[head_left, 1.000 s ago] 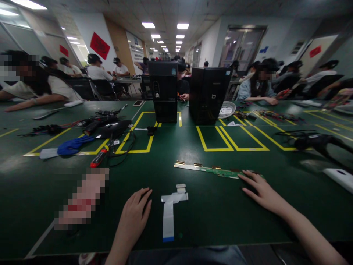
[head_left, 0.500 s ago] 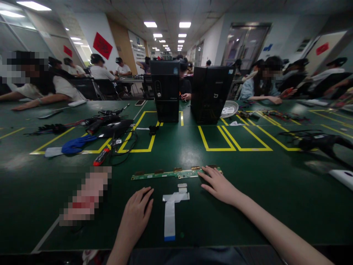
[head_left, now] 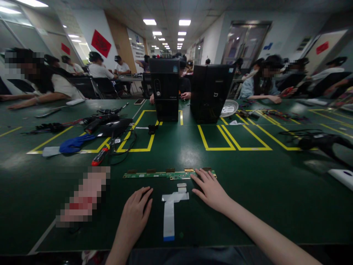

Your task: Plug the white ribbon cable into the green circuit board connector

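A long narrow green circuit board lies across the dark green table just beyond my hands. My right hand rests flat on its right end, fingers stretched out and apart. My left hand lies palm down on the table, fingers together and extended, holding nothing. Between the two hands lies a white flat ribbon cable with a blue tip, untouched, just below the board.
Two black computer towers stand mid-table inside yellow tape boxes. Cables, a red-handled screwdriver and a blue glove lie at the left. A white basket sits behind. Other people sit around the tables.
My right hand has slid the green board leftward across the table, from the right side to in front of me. My left hand has stayed put.
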The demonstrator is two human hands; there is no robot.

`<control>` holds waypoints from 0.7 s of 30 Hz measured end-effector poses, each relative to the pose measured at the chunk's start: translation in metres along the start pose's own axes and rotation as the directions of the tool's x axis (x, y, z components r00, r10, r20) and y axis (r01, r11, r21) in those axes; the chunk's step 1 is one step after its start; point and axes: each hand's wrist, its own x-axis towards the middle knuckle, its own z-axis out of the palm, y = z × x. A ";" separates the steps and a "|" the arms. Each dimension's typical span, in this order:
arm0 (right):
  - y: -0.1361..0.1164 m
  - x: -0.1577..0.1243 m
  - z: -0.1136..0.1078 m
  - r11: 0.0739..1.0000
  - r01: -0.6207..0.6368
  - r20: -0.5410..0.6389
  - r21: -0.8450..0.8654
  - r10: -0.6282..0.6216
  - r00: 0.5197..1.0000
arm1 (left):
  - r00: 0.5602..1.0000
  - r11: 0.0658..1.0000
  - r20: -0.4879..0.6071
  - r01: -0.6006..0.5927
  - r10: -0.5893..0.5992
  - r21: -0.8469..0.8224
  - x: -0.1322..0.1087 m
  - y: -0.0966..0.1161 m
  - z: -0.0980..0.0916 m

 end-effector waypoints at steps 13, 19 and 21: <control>0.010 -0.009 0.011 0.998 0.068 -0.090 0.012 -0.067 0.994 | 1.000 1.000 -0.004 0.015 -0.015 -0.007 0.001 0.002 -0.003; 0.018 -0.016 0.004 0.987 0.153 -0.085 0.052 -0.148 0.985 | 0.999 0.999 -0.015 -0.043 0.042 -0.027 0.002 0.017 -0.004; 0.018 -0.016 0.003 0.986 0.151 -0.069 0.073 -0.146 0.987 | 0.997 0.995 0.004 -0.083 0.083 -0.056 0.004 0.033 -0.002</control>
